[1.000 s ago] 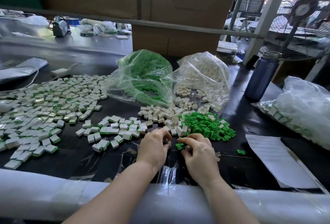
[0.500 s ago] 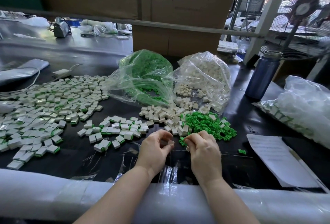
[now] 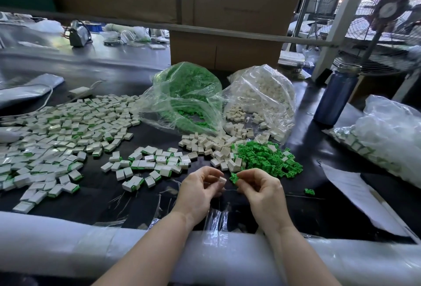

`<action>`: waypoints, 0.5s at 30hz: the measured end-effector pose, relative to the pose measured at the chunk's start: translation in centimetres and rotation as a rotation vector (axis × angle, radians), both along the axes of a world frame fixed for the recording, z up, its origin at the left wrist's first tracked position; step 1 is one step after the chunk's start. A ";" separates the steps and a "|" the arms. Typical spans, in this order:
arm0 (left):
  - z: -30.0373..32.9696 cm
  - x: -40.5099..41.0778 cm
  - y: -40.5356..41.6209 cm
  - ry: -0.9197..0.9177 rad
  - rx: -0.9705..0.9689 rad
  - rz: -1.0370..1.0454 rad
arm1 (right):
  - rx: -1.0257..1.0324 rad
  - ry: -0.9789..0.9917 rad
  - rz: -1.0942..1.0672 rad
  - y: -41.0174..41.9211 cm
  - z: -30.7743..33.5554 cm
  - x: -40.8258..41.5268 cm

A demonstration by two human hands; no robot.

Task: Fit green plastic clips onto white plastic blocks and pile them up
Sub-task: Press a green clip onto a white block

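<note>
My left hand (image 3: 197,191) pinches a small white plastic block (image 3: 221,181) just above the black table. My right hand (image 3: 262,188) pinches a green clip (image 3: 234,177) right beside that block, a small gap between them. Behind the hands lie a heap of loose green clips (image 3: 267,158) and a heap of bare white blocks (image 3: 211,145). Fitted blocks with green edges lie in a small pile (image 3: 150,163) to the left and a large spread (image 3: 57,135) at far left.
An open bag of green clips (image 3: 186,96) and a bag of white blocks (image 3: 262,94) stand behind the heaps. A blue bottle (image 3: 335,97), a bag of finished pieces (image 3: 391,135) and a white sheet (image 3: 355,192) are on the right. One stray clip (image 3: 309,191) lies near the sheet.
Both hands have lifted and drawn slightly apart. The right hand has brought a green clip up out of the heap's edge to the white block held in the left.
</note>
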State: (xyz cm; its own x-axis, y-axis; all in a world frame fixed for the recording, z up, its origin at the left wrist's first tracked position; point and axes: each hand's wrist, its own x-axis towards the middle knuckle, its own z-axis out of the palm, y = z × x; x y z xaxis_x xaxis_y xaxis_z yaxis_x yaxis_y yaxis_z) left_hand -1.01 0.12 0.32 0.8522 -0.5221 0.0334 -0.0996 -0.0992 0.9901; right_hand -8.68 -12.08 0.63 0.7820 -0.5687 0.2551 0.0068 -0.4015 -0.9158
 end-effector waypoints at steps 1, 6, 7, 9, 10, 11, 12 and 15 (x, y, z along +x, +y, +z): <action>0.0 0.0 0.0 0.005 -0.009 -0.011 | 0.025 -0.010 0.021 0.0 0.1 -0.1; 0.0 -0.2 0.1 -0.076 0.042 -0.061 | 0.076 -0.039 0.103 0.2 0.6 -0.3; -0.1 -0.2 0.1 -0.083 0.048 -0.064 | 0.080 -0.036 0.106 0.3 0.6 -0.3; -0.1 -0.1 0.2 -0.075 0.036 -0.071 | 0.084 -0.022 0.092 0.2 0.6 -0.3; -0.1 -0.1 0.2 -0.065 0.026 -0.075 | 0.081 -0.013 0.078 0.2 0.6 -0.3; 0.0 -0.1 0.2 -0.061 0.020 -0.078 | 0.076 -0.006 0.068 0.2 0.5 -0.3; 0.0 0.0 0.2 -0.062 0.019 -0.079 | 0.069 0.001 0.063 0.1 0.5 -0.3; 0.0 0.0 0.3 -0.062 0.027 -0.086 | 0.050 0.010 0.066 0.1 0.4 -0.2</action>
State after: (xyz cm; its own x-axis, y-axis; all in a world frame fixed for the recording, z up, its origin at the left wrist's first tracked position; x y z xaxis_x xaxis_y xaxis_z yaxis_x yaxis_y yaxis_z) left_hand -1.03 0.40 0.33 0.8008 -0.5948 0.0699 -0.1703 -0.1142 0.9788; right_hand -8.92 -11.96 0.99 0.8206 -0.5276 0.2196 0.0227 -0.3538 -0.9350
